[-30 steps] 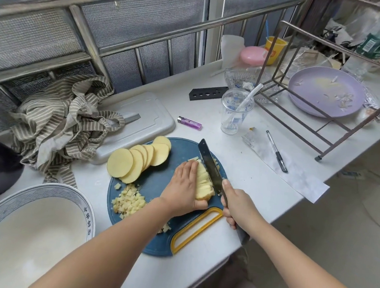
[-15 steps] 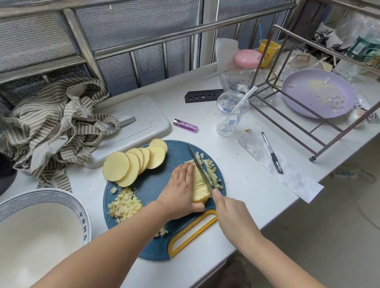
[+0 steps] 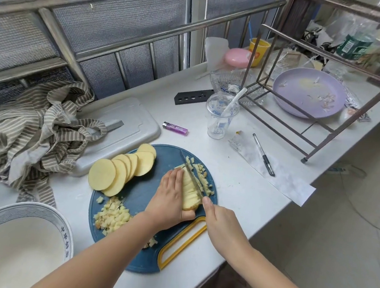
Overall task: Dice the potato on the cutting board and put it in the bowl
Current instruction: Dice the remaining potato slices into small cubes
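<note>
Steel on potato: found the knife (image 3: 192, 174) down on the blue cutting board (image 3: 148, 193), set edge-on through the potato strips (image 3: 189, 193). Compared with a second earlier: saw it then lifted and tilted beside the stack; found it now planted further in, with a fresh scatter of cubes (image 3: 203, 175) just right of the blade. Judged as dicing advancing cut by cut, with most of the stack yet to go.

Noted the left hand (image 3: 168, 199) clamping the strips, fingers bent over the top, thumb round the near end. Noted the right hand (image 3: 221, 223) gripping the knife handle, forefinger laid toward the blade.

Located all potato on the board: strips under the left hand, uncut round slices (image 3: 123, 170) fanned at the far left, a heap of dice (image 3: 113, 215) at the near left.

Checked the containers. Saw no potato in the visible part of the white bowl (image 3: 31, 207) at the near left of the tabletop (image 3: 237, 188); judged the transfer as not yet begun. Saw a white wrapped stick in the plastic cup (image 3: 220, 121). Saw only scraps on the purple plate (image 3: 285, 101) at the far right.
</note>
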